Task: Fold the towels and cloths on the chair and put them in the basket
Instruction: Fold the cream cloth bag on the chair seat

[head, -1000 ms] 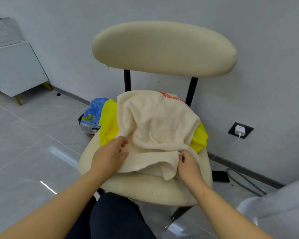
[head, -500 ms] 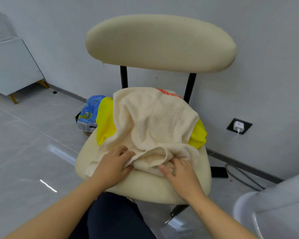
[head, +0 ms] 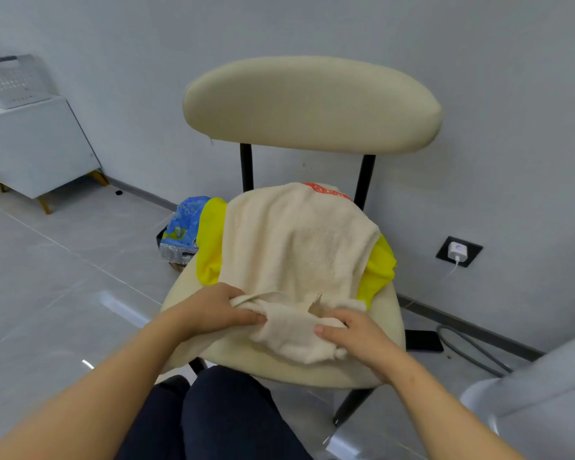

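While your left hand [head: 213,312] grips the cream towel [head: 296,257] on the chair [head: 312,104], fingers curled into its near edge, right hand [head: 352,333] pinching the bunched hem, yellow cloth [head: 210,240] underneath.

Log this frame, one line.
left hand: grips cream towel | right hand: grips cream towel | yellow cloth: under it, on chair | fold: not done

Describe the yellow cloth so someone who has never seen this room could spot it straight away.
Find the cream chair against the grey wall. A cream towel is draped over its seat, and the yellow cloth lies beneath it, peeking out on both sides. It is the only bright yellow, smooth fabric there, unlike the fuzzy towel on top.
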The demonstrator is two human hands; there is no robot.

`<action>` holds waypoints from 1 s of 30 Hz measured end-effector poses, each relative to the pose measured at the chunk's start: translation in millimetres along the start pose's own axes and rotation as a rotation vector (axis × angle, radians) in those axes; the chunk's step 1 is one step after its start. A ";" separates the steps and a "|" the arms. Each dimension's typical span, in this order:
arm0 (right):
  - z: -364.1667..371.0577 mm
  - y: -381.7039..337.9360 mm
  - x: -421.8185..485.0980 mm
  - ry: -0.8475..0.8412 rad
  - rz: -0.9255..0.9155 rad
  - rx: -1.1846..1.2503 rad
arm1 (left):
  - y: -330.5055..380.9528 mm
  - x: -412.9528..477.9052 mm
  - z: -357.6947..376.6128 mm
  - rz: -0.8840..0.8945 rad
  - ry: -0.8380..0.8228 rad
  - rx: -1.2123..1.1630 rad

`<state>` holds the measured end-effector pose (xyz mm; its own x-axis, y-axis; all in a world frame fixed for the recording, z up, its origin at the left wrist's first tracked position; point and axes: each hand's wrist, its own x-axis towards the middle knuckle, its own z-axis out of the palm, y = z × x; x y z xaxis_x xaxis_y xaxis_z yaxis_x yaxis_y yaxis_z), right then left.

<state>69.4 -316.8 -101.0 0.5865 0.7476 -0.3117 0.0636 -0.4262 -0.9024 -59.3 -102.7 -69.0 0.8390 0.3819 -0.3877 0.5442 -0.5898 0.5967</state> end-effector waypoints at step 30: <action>-79.6 -102.3 26.1 0.314 -0.182 0.761 | 104.2 29.4 -113.8 0.197 0.117 -0.212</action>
<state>142.5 -294.2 6.9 0.8242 0.5470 -0.1466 -0.3168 0.2308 -0.9200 22.2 -72.0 61.7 0.9161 0.3615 -0.1735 0.3484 -0.5036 0.7906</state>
